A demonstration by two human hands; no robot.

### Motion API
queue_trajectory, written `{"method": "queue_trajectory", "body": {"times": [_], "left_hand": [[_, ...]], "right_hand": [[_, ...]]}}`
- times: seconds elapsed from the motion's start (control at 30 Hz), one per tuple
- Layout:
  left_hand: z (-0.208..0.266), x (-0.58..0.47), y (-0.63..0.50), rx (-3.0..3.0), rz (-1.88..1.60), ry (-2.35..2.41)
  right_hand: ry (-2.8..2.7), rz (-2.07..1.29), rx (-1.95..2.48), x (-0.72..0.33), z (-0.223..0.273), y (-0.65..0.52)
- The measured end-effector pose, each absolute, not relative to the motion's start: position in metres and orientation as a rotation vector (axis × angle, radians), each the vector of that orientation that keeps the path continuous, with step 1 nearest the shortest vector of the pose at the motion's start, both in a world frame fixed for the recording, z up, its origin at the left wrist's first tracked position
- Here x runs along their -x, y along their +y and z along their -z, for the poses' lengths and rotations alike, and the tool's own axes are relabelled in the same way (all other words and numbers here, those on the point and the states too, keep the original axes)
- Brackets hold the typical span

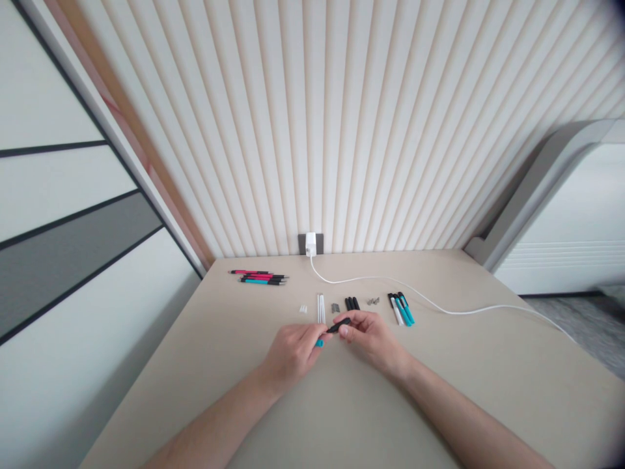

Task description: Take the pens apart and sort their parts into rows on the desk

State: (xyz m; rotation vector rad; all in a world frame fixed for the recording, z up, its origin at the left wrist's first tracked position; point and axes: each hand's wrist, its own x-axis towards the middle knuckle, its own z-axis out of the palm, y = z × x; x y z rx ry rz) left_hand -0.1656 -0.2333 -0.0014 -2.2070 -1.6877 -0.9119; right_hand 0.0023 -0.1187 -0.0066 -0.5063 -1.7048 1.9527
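My left hand is closed around a blue pen barrel, whose end pokes out below the fingers. In my right hand, the thumb and fingers pinch a black pen part that reaches across to the left fingertips. Whether the black part is joined to the barrel I cannot tell. Just beyond the hands lie several thin white refills, a cluster of small grey springs or metal parts and black grip pieces. Small white pieces rest left of the refills.
Several red and blue pens lie at the table's back left. To the right are small metal pieces and blue and white barrels with black ends. A white cable runs from a charger across the table.
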Motion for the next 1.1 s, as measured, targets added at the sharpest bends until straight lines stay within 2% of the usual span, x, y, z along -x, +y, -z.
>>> {"method": "queue_trajectory", "body": {"times": [0.3,0.77,0.87,1.1], "left_hand": [[0.002,0.166,-0.234,2.223,0.893,-1.681],[0.004,0.162,-0.231,2.258,0.736,-1.755],[0.006,0.162,-0.232,2.263,0.744,-1.79],[0.005,0.163,-0.232,2.289,0.734,-1.789]], "right_hand": [[-1.727,-1.966,0.481,-0.004,0.004,-0.118],[-1.788,-1.814,0.634,0.005,0.011,-0.131],[-1.874,-1.649,0.736,0.001,0.007,-0.124],[-2.187,-0.851,1.08,-0.025,-0.001,-0.083]]}}
